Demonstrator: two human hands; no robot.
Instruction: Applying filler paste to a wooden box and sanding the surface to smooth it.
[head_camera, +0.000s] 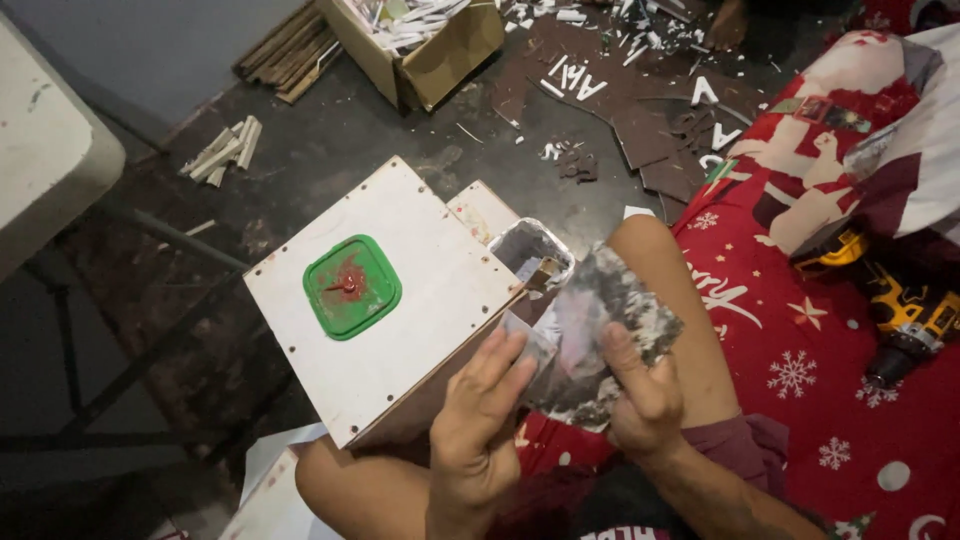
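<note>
My left hand (482, 418) and my right hand (638, 392) both grip a flat, putty-smeared grey scraper sheet (608, 320) in front of my lap. It sits just right of a white wooden box panel (380, 300) resting on my knee. A green square lid (351, 286) with a red smear lies on the panel. Behind the panel's corner stands a small white tub of filler (531, 248) with a stick (543, 273) in it.
A yellow and black cordless drill (895, 300) lies on the red snowflake-patterned cloth (820, 370) at right. A cardboard box of scraps (425, 40), wood strips (290, 50) and cut white letters (580, 80) litter the dark floor. A grey table edge (50, 150) is at left.
</note>
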